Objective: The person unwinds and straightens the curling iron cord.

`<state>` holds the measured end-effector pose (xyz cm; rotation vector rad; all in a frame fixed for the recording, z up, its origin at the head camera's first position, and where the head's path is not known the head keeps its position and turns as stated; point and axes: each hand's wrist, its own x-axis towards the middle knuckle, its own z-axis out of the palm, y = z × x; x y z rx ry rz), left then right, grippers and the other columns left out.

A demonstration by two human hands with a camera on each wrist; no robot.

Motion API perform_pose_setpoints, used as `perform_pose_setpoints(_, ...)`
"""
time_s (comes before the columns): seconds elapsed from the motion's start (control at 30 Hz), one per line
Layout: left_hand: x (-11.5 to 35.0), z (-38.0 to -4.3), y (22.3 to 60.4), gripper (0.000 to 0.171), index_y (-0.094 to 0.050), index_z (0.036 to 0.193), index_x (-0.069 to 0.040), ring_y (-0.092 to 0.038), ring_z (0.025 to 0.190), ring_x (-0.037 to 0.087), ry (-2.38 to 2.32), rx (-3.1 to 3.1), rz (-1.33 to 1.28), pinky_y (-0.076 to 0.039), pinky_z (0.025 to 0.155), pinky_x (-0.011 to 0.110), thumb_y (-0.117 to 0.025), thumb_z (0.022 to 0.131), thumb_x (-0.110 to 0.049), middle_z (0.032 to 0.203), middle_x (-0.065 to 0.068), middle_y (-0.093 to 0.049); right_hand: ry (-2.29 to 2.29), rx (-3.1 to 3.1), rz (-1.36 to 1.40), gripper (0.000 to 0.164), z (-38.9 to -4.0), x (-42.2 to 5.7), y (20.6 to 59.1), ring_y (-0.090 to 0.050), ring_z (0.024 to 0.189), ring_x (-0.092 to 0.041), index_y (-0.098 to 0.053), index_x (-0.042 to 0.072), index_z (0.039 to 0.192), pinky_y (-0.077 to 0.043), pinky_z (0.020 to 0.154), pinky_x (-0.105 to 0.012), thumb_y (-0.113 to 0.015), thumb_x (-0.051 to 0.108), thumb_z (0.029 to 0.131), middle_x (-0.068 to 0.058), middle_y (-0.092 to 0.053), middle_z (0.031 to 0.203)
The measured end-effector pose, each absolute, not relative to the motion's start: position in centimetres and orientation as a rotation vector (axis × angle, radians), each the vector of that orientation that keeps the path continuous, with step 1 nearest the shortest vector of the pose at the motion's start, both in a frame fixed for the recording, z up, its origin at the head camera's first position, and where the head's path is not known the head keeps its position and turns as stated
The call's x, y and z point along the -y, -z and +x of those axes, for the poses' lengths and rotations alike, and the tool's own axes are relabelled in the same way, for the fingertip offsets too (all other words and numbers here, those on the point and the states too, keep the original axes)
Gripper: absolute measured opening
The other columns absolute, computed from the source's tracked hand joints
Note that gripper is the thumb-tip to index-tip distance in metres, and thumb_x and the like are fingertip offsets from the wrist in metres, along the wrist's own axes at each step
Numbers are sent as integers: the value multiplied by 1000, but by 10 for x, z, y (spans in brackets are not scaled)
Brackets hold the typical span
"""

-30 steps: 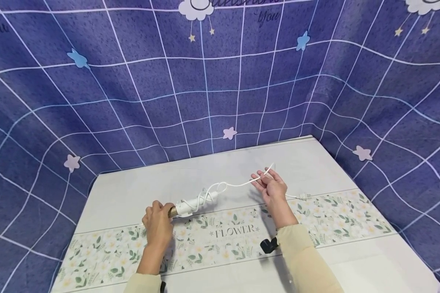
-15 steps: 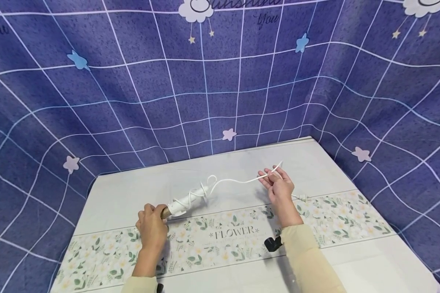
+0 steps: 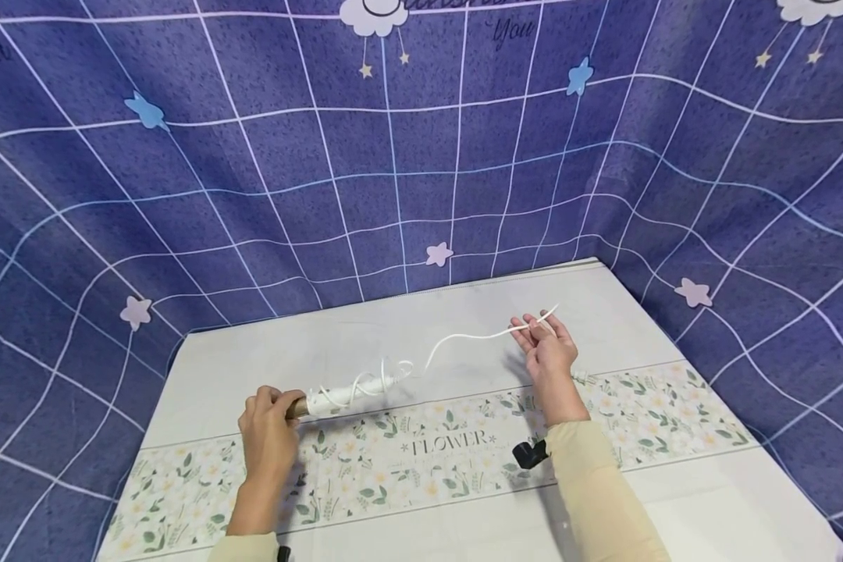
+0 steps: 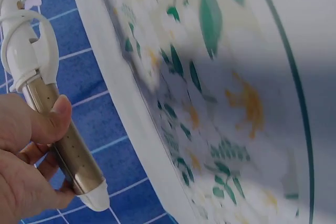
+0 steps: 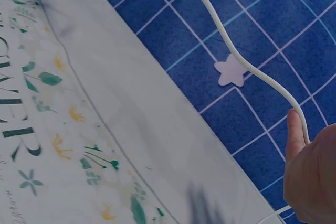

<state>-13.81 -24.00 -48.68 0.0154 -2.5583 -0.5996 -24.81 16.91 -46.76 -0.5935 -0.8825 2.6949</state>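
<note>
A curling iron with a white handle (image 3: 347, 395) and a gold barrel (image 4: 79, 158) is held above the table. My left hand (image 3: 270, 429) grips it by the barrel, thumb on one side and fingers on the other; the white tip (image 4: 96, 198) sticks out past the fingers. Loose coils of white cord (image 3: 467, 336) wind round the handle. From there the cord runs in a wavy line to my right hand (image 3: 552, 359), which pinches it between thumb and fingers. Beyond the right wrist the white plug (image 3: 581, 377) shows, partly hidden.
Under both hands is a white table cover (image 3: 309, 343) with a floral band reading "FLOWER" (image 3: 449, 443). Blue gridded curtain (image 3: 421, 140) with stars hangs behind the table and along both sides, close to its back edge.
My left hand has moved left with the curling iron, and my right hand has moved right and slightly away with the cord. The coils look looser and the cord between the hands spans farther.
</note>
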Motion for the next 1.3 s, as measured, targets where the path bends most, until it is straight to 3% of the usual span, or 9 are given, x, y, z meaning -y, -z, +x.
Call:
perform_pose_setpoints(0.27,257,-137,487,43,-71,99,-5,-44,91,35,501,2542,104,-31,90,59,-75,64,20,95,15,-51,-2658,754,-594,40,-252,-177,461,-69,92,-36,-50,2,131,-53,83,-41,-45,-13,94,-23,-59,104)
perform_pose_setpoints(0.43,262,-137,488,33,-70,100,-2,-43,92,38,488,2544,212,-31,84,60,-69,73,17,95,18,-50,-2661,782,-614,41,-254,-180,466,-65,103,-37,-48,4,132,-51,88,-41,-44,-12,95,-24,-56,112)
perform_pose_setpoints(0.6,263,-135,490,28,-69,101,-1,-42,94,40,510,2554,295,-29,83,62,-64,78,13,96,20,-49,-2644,848,-609,39,-252,-179,470,-66,102,-37,-49,5,131,-50,88,-42,-46,-10,95,-24,-56,113)
perform_pose_setpoints(0.93,262,-135,487,38,-67,105,-1,-43,95,42,537,2511,294,-30,83,63,-72,71,16,100,21,-50,-2662,898,-680,47,-252,-177,477,-61,109,-40,-50,9,137,-48,89,-46,-45,-11,95,-23,-59,119)
perform_pose_setpoints(1.17,260,-135,487,38,-67,106,1,-43,93,42,571,2494,303,-31,82,62,-71,71,17,99,22,-49,-2662,1022,-747,51,-249,-174,484,-55,116,-39,-47,14,142,-48,90,-44,-46,-8,96,-25,-48,138)
perform_pose_setpoints(1.3,260,-136,487,39,-67,106,1,-43,94,42,576,2488,305,-31,82,62,-71,71,18,100,22,-50,-2663,1067,-766,52,-248,-172,489,-55,116,-38,-46,15,143,-48,90,-44,-45,-7,96,-24,-47,139)
